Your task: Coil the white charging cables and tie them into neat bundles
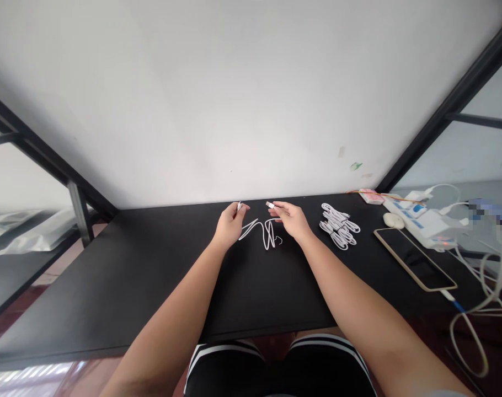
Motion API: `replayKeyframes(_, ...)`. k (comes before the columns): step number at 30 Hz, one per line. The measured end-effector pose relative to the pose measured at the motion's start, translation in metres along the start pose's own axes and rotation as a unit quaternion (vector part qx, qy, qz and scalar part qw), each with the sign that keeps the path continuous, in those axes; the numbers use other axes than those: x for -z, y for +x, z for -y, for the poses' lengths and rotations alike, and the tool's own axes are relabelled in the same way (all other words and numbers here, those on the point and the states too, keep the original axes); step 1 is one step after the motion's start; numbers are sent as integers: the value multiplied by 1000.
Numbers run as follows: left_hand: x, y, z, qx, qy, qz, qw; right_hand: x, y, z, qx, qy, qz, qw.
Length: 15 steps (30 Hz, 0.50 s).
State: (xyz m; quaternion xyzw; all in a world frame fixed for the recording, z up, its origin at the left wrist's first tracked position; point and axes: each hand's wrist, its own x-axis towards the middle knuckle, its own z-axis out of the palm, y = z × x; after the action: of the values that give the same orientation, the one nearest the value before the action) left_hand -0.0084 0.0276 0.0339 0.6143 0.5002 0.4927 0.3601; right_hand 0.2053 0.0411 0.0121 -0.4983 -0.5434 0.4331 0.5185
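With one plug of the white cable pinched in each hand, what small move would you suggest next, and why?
Probably bring the two plugs together: the left hand and right hand each pinch an end, while the thin white cable sags in loose loops on the black table between them.
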Motion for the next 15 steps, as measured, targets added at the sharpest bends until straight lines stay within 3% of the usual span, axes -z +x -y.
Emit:
replayKeyframes(3,8,1,2,-5,203,5,979,7,2,-5,45,-161,9,986)
replayKeyframes(5,11,1,5,14,256,35,966,12,2,-5,42,-233,12,971)
replayKeyframes(11,16,3,23,59,232,77,968,18,4,-1,-29,-343,14,939)
replayKeyframes(15,15,6,36,24,202,54,978,18,8,-5,-64,-274,7,960)
